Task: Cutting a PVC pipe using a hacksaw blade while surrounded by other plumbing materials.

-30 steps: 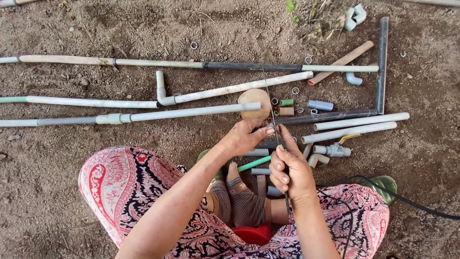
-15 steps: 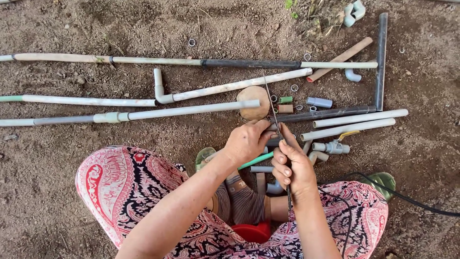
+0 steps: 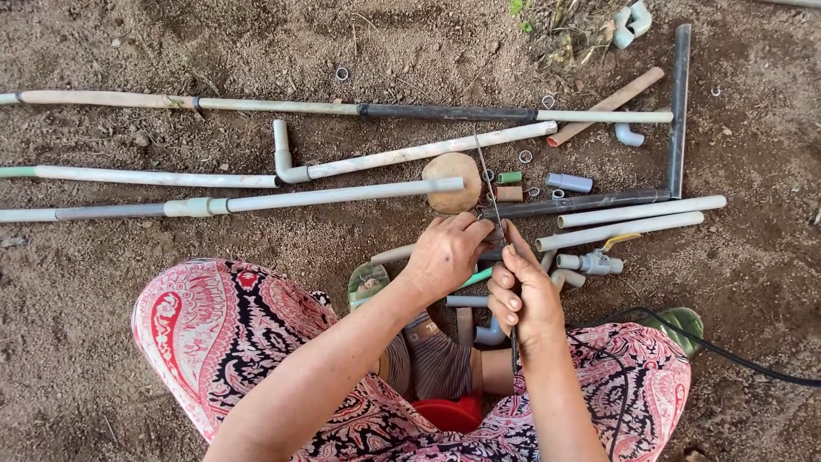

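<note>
Left hand [image 3: 446, 253] palm down, fingers curled, just left of right hand [image 3: 520, 293]. Right hand fisted, thumb up, forearm [image 3: 564, 402] running toward the camera below it.

Outdoors — bare brown dirt ground [image 3: 128, 342], dry, gritty, scattered with small stones and twigs. Patch of green weeds [image 3: 547, 13] and dead stems at top edge. Even daylight, soft shadows — no walls or furniture.
</note>
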